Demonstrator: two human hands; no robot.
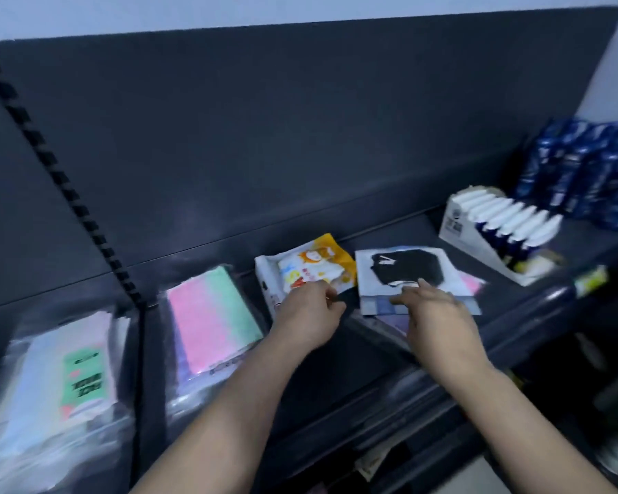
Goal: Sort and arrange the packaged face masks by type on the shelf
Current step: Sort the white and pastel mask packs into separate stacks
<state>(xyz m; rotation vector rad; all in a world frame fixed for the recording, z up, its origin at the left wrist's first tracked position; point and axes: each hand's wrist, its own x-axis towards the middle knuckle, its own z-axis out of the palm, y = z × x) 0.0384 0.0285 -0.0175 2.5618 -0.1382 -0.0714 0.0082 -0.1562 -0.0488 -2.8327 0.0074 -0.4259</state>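
On the dark shelf point(514, 308) lie several mask packs. A cartoon-printed orange and white pack point(314, 265) sits mid-shelf; my left hand point(309, 315) rests at its near edge, fingers curled and pinching a dark flat piece point(346, 297) beside it. Right of that is a white pack showing a black mask point(404, 267), on top of bluish and purple packs point(389, 320). My right hand point(436, 315) grips the near edge of that stack. A pink and green pack point(211, 311) lies to the left, and a clear pack with a green label point(72, 372) at far left.
A white display box of tubes point(503, 226) stands at the right, with blue packages point(582, 169) behind it. A notched upright rail point(68, 194) divides the dark back panel. A pink pack point(473, 283) peeks out right of the stack. Lower shelves show below.
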